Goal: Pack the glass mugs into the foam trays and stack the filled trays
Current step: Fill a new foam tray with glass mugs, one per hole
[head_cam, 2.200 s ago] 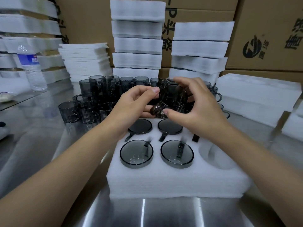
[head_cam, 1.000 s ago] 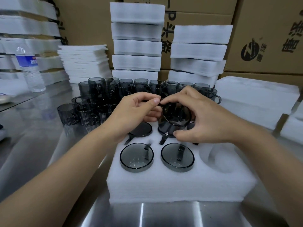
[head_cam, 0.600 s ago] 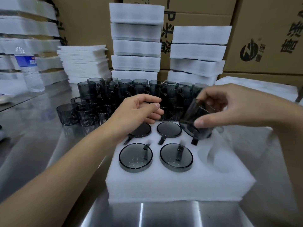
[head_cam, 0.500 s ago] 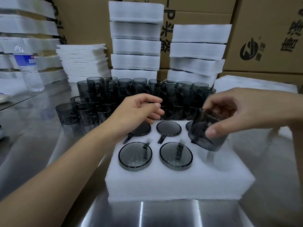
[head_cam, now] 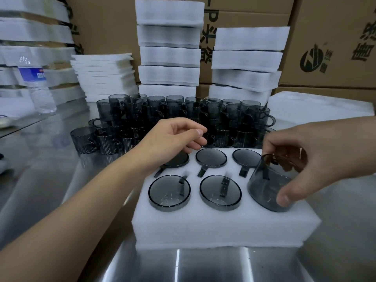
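Smoked-grey glass mugs (head_cam: 183,117) stood massed on the polished steel worktop (head_cam: 50,190), within reach for picking. Behind them rose stacks of white foam trays (head_cam: 168,55), judged to be filled units set clear of the packing area. Nearest the person lay the white rectangular six-pocket foam tray (head_cam: 213,226), long side toward the person, so both rows were reachable. Five pockets held seated mugs (head_cam: 220,192), each handle lying in its slot.

The sixth mug (head_cam: 266,190) was at the near right pocket, its lower end at the pocket mouth. Its long axis was steep but tilted, the upper end leaning away from the person. The handle showed as a dark strip on the far side, probably to meet the slot. Which end was uppermost could not be told.

The right hand (head_cam: 317,155) pinched this mug, thumb on the near lower edge and fingers over the top. The left hand (head_cam: 173,139) hovered above the far left pocket, fingers loosely curled and holding nothing.
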Tool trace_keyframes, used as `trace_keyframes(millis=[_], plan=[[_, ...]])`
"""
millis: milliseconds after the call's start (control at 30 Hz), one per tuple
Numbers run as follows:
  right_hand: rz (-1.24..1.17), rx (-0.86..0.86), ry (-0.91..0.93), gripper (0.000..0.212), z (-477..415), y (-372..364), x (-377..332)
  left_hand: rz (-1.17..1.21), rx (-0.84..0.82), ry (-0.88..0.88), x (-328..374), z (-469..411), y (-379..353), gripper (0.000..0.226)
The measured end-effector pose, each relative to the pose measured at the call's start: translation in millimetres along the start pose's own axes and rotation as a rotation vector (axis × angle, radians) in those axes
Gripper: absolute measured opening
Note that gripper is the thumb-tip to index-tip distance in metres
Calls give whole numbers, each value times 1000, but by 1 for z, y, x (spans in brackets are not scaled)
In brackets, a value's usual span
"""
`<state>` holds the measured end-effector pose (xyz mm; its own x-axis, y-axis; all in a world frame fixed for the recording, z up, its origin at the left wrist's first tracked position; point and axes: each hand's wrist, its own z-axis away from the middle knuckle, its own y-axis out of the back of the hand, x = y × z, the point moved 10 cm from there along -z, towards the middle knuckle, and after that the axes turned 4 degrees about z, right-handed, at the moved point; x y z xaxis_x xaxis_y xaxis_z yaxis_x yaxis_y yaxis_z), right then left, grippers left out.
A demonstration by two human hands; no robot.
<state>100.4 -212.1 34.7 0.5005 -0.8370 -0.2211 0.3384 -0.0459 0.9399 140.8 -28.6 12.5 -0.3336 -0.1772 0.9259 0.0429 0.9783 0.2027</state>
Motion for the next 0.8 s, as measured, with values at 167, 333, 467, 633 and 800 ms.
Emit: trace_keyframes(millis=[167, 333, 467, 633, 800], plan=[[70, -2, -7, 80, 2, -2, -8, -4, -3, 0, 0, 1, -1, 15], [69, 16, -60, 75, -1, -6, -9, -11, -4, -1, 1, 1, -1, 15], [63, 32, -119, 81, -1, -6, -4, -16, -8, 0, 1, 2, -2, 16], [118, -2, -121, 90, -7, -8, 3, -33, -14, 3, 2, 2, -2, 15], [125, -51, -137, 93, -10, -11, 8, -39, -13, 8, 2, 2, -2, 15]])
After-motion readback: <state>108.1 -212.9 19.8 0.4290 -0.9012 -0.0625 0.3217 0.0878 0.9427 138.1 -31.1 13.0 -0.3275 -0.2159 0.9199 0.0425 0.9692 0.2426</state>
